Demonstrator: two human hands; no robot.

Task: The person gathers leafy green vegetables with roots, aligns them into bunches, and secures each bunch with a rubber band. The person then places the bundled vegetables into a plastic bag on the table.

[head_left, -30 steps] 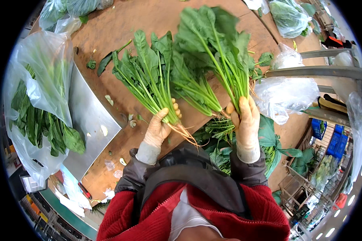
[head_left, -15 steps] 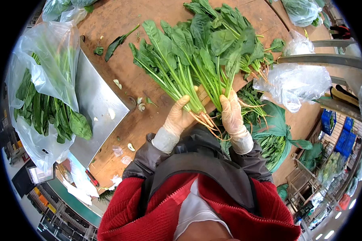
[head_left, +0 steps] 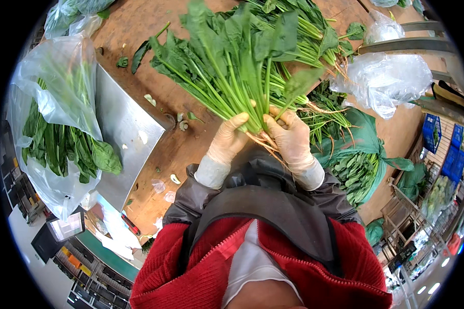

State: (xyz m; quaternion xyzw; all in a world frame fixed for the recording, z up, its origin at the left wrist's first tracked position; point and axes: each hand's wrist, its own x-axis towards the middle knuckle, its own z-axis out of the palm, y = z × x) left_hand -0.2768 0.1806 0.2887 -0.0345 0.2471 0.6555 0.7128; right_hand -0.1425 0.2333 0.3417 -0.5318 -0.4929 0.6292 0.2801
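A leafy bunch of spinach [head_left: 227, 72] with pinkish-orange roots is held in front of me above the wooden table. Gloved and closed around the left side of its stems is my left hand [head_left: 227, 139]. My right hand [head_left: 291, 136], also gloved, grips the stems just above the roots from the other side. One spinach leaf [head_left: 300, 85] sticks out above my right fingers, slightly blurred. Behind the bunch, more spinach [head_left: 312, 38] lies piled on the table, its roots toward the right.
Left of me, a clear plastic bag of spinach [head_left: 62, 139] rests on a metal tray [head_left: 126, 123]. A green sack of greens [head_left: 366, 175] lies open at right, below a crumpled clear bag [head_left: 384, 80]. Leaf scraps litter the wooden table [head_left: 162, 149]. A red-handled tool [head_left: 131, 224] lies near paper.
My right hand has moved left with its stems, against those in my left hand. The two portions, apart before, are now together. The view has shifted slightly.
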